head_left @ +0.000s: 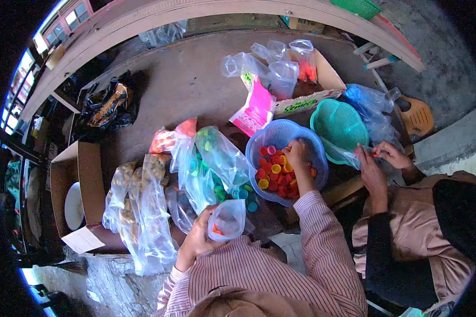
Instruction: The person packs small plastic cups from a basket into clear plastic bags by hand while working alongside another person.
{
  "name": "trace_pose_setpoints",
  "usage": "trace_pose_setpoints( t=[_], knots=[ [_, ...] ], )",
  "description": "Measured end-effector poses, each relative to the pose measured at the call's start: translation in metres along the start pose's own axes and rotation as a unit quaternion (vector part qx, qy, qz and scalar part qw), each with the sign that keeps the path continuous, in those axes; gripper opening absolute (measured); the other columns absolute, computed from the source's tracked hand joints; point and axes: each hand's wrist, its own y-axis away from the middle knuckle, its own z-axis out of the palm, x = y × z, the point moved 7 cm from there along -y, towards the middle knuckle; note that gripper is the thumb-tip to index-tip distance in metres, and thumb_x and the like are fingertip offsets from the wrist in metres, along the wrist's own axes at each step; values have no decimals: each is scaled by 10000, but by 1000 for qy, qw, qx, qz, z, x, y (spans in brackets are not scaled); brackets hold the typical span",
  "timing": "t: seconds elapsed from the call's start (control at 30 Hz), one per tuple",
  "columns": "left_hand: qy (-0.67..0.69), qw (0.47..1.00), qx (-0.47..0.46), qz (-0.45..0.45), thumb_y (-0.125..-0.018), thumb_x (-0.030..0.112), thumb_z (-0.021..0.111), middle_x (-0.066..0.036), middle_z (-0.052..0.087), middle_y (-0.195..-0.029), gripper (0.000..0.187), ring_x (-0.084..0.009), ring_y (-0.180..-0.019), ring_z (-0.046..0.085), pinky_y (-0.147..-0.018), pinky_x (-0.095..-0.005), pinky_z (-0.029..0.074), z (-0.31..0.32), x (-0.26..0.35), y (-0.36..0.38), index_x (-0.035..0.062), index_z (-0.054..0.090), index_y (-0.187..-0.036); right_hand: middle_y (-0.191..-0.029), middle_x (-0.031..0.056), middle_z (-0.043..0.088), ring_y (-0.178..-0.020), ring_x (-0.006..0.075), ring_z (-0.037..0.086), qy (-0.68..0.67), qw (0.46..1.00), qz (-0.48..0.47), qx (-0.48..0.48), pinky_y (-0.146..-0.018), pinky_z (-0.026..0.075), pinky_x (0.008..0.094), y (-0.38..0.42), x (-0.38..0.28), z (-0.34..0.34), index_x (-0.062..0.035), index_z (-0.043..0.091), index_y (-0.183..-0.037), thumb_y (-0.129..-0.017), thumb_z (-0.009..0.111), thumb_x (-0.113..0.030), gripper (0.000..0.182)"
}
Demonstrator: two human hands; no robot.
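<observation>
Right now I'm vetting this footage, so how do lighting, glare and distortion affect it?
Head view: corners black out, and the lens bows the wooden beam; bright opening at far left overexposed; glare streaks the clear plastic bags; black plastic bag sunk in shadow.

Brown desk (195, 79): a blue basket (252, 150), a green basket (315, 122), an open carton (333, 79) and bags of caps (217, 158) are supported on its surface.

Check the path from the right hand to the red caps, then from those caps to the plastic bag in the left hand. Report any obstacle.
Nothing visible separates the right hand from the red caps. Toward the plastic bag in the left hand, the blue basket's rim stands between.
</observation>
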Motion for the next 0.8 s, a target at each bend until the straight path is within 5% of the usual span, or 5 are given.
trace_pose_setpoints(
  t=[0.27, 0.33, 0.5, 0.63, 0.8],
  knots=[
    [23, 999, -38, -18, -522, 106, 759, -158, 466, -1159, 747, -296, -1069, 475, -896, -347, 373, 9, -7, 0, 12, 397, -1169, -758, 85, 543, -767, 252, 556, -230, 961, 28, 152, -671, 441, 375, 34, 15, -24, -30, 489, -740, -701, 694, -227, 287],
    [5, 999, -39, 13, -524, 107, 759, -158, 466, -1158, 745, -297, -1068, 475, -896, -347, 373, 10, -8, -2, 13, 397, -1168, -824, 73, 560, -822, 201, 576, -539, 826, 147, 70, -678, 473, 320, 48, 27, 3, -38, 487, -840, -786, 622, -209, 225],
    [-19, 998, -48, 35, -523, 106, 761, -158, 468, -1155, 753, -302, -1065, 478, -898, -349, 371, 11, -1, -2, 18, 390, -1173, -951, 97, 551, -866, 198, 574, -766, 627, 135, -47, -718, 499, 345, 106, -75, -89, -35, 460, -1012, -860, 499, -127, 182],
    [15, 998, -55, 18, -521, 109, 762, -161, 469, -1154, 778, -303, -1068, 478, -900, -349, 372, 14, -4, -1, 17, 370, -1186, -871, 117, 595, -770, 191, 585, -727, 686, 32, -34, -735, 454, 293, 144, -128, -142, -7, 514, -908, -818, 560, -196, 214],
    [-22, 998, -32, 49, -521, 105, 759, -152, 479, -1140, 776, -294, -1056, 489, -895, -347, 378, 9, 10, -1, 13, 375, -1189, -1099, 104, 507, -1013, 268, 478, -263, 919, -292, -28, -861, 372, 374, 173, -192, -181, -110, 618, -923, -708, 665, -254, 263]
  ],
)
